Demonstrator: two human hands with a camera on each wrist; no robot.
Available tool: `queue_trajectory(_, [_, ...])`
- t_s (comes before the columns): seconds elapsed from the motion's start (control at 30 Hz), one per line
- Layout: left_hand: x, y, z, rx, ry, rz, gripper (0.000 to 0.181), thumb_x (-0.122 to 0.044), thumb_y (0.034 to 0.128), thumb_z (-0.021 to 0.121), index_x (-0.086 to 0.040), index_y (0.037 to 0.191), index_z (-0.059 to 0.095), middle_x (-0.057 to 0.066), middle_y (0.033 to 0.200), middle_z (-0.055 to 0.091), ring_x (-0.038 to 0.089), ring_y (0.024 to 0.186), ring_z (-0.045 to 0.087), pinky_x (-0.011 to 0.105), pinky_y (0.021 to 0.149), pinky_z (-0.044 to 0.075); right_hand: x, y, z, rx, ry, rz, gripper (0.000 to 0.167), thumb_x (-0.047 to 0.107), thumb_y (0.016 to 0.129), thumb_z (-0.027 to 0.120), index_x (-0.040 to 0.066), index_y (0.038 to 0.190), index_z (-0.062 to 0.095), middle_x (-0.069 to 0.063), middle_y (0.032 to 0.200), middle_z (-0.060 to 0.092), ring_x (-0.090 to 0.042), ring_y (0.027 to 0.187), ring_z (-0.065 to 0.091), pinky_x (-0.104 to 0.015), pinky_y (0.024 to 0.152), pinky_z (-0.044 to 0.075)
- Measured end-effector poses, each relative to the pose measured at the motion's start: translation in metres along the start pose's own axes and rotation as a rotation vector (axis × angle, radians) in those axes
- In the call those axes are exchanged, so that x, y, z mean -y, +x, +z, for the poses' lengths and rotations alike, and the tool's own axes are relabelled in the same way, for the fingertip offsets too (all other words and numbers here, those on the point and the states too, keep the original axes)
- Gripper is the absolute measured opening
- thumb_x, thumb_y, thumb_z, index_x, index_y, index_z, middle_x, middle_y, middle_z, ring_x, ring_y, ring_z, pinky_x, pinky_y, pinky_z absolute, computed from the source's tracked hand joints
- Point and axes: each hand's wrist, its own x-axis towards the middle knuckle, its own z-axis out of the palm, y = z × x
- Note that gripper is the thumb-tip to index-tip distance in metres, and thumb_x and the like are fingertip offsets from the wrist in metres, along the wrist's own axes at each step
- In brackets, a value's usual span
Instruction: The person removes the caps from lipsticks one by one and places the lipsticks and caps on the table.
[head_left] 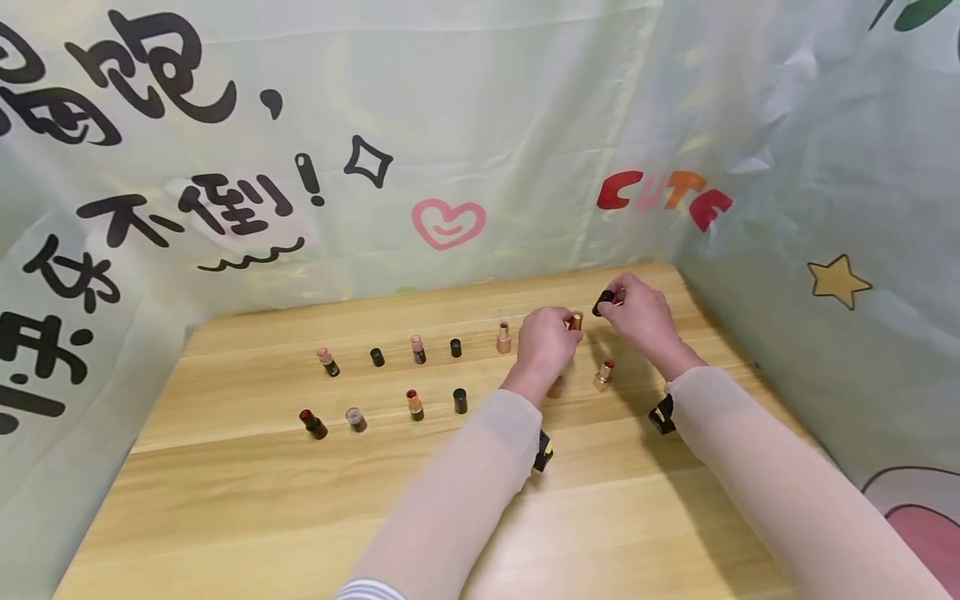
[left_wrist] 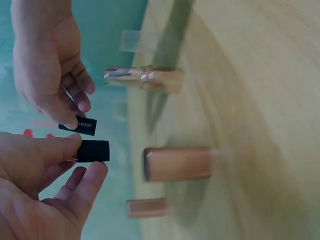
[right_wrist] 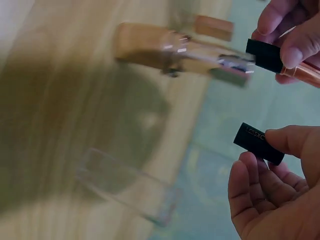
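In the head view my left hand [head_left: 546, 343] is over the right part of the table, pinching a lipstick [head_left: 576, 322]. Its base is black and its inner tube copper, as the right wrist view shows. My right hand [head_left: 643, 315], close by on the right, holds a black lipstick cap [right_wrist: 258, 144] with pale lettering between thumb and fingers. Cap and lipstick are apart. Below the hands stands a gold lipstick [head_left: 603, 375] with a red tip. A pinkish-brown piece [head_left: 556, 387] is partly hidden by my left hand. A paler gold lipstick [head_left: 504, 338] stands left of that hand.
Farther left on the wooden table [head_left: 247, 517] are several lipsticks and caps, including a pink lipstick [head_left: 417, 348], a dark red one [head_left: 312, 424] and a black cap [head_left: 460, 401]. A clear cap [right_wrist: 127, 185] appears near my right hand. Printed cloth [head_left: 525, 100] borders the table.
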Motion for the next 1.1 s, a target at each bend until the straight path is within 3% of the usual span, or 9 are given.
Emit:
queue_trajectory(0.1, [0.001,0.004,0.012,0.017,0.030,-0.017,0.020,-0.024,0.0994,0.076,-0.022,0.119,0.081,-0.004,0.113,0.079,0.017,0.105,0.072,0.032,0.088,0.058,-0.007,0.003,0.006,0.024,-0.033,0.010,0.026,0.025,0.102,0.064,0.006,0.118,0.058,-0.019,0.112,0.071,-0.040,0.100,0.065,-0.052,0.083,0.049])
queue_trajectory(0.3, [0.000,0.009,0.027,0.014,0.060,-0.051,0.011,-0.024,0.1002,0.074,-0.023,0.105,0.084,-0.003,0.097,0.079,0.020,0.095,0.072,0.034,0.081,0.058,-0.019,0.002,0.010,0.073,-0.074,0.025,0.023,0.021,0.100,0.066,0.005,0.116,0.060,-0.019,0.105,0.072,-0.039,0.094,0.065,-0.052,0.083,0.050])
queue_trajectory(0.5, [-0.003,0.014,0.036,-0.007,0.152,-0.037,0.018,-0.023,0.1006,0.070,-0.022,0.087,0.081,-0.003,0.089,0.078,0.027,0.098,0.070,0.037,0.091,0.053,-0.028,-0.001,0.013,0.099,-0.165,0.028,0.020,0.018,0.097,0.066,0.004,0.111,0.063,-0.018,0.104,0.073,-0.042,0.094,0.065,-0.054,0.081,0.050])
queue_trajectory(0.7, [-0.003,0.018,0.041,0.023,0.196,-0.054,0.021,-0.017,0.1005,0.067,-0.017,0.083,0.079,-0.001,0.086,0.078,0.021,0.087,0.071,0.034,0.085,0.053,-0.031,-0.001,0.016,0.117,-0.209,0.050,0.021,0.018,0.097,0.066,0.004,0.113,0.064,-0.019,0.107,0.073,-0.042,0.099,0.066,-0.054,0.081,0.051])
queue_trajectory(0.9, [-0.005,0.022,0.044,0.102,0.343,-0.048,0.011,-0.019,0.0988,0.069,-0.020,0.092,0.077,-0.004,0.097,0.080,0.021,0.090,0.070,0.035,0.088,0.045,-0.029,-0.001,0.017,0.119,-0.205,0.069,0.023,0.018,0.099,0.065,0.004,0.118,0.063,-0.021,0.114,0.072,-0.045,0.106,0.066,-0.057,0.087,0.051])
queue_trajectory(1.1, [-0.007,0.022,0.043,0.156,0.295,-0.079,0.015,-0.017,0.0991,0.069,-0.017,0.113,0.075,0.001,0.113,0.078,0.023,0.104,0.071,0.038,0.094,0.052,-0.029,-0.001,0.019,0.123,-0.198,0.078,0.026,0.018,0.100,0.064,0.004,0.121,0.062,-0.022,0.118,0.071,-0.046,0.109,0.065,-0.058,0.089,0.050])
